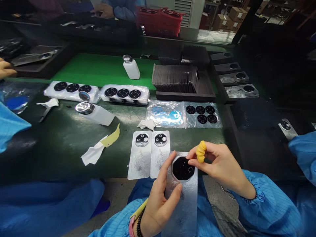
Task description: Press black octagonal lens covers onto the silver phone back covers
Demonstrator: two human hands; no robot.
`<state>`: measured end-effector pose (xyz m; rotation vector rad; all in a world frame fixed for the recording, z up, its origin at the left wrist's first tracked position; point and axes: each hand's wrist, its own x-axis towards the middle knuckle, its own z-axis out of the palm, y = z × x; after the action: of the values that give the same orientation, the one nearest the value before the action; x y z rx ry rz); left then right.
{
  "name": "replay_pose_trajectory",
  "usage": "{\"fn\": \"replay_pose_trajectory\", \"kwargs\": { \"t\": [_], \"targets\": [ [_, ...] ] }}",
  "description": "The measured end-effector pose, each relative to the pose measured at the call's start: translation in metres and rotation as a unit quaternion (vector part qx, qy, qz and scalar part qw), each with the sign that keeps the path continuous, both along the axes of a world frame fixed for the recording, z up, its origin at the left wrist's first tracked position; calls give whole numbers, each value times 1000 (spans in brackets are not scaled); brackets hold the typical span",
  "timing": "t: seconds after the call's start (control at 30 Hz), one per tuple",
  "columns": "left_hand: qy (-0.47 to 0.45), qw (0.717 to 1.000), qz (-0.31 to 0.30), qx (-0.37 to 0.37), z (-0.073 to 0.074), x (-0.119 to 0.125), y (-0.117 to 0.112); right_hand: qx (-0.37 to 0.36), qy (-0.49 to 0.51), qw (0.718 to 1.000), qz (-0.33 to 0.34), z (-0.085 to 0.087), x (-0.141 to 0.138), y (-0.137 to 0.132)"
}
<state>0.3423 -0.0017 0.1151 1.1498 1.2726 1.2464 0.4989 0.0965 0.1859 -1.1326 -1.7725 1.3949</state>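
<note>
My left hand [163,200] is closed around a silver textured phone back panel [184,210], tilted up near the table's front edge. Over the panel's camera ring lies a black round film piece [181,168] with small holes. The thumb and a finger of my right hand [214,161] pinch together at the upper right edge of this black piece. One finger wears a yellow finger cot [201,151]. Two similar silver panels, a left one [139,161] and a right one [158,158], lie flat beside my left hand.
Behind are a clear bag with black round pieces [203,113], a rack of upright panels [175,79], two white pump bottles [132,68] [98,114], wrapped stacks [124,93] and white cloth scraps [93,153]. Stacked panels [242,90] lie right. Co-workers' sleeves [11,121] appear at both sides.
</note>
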Motion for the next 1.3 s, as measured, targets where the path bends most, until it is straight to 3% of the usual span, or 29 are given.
{"fn": "replay_pose_trajectory", "kwargs": {
  "t": [0.33, 1.3],
  "targets": [
    [13, 1000, 0, 11, -1, 0, 0, -58, 35, 998, -3, 1, 2, 2],
    [1, 1000, 7, -17, -1, 0, -1, 17, -5, 1000, -6, -1, -2, -2]
  ]
}}
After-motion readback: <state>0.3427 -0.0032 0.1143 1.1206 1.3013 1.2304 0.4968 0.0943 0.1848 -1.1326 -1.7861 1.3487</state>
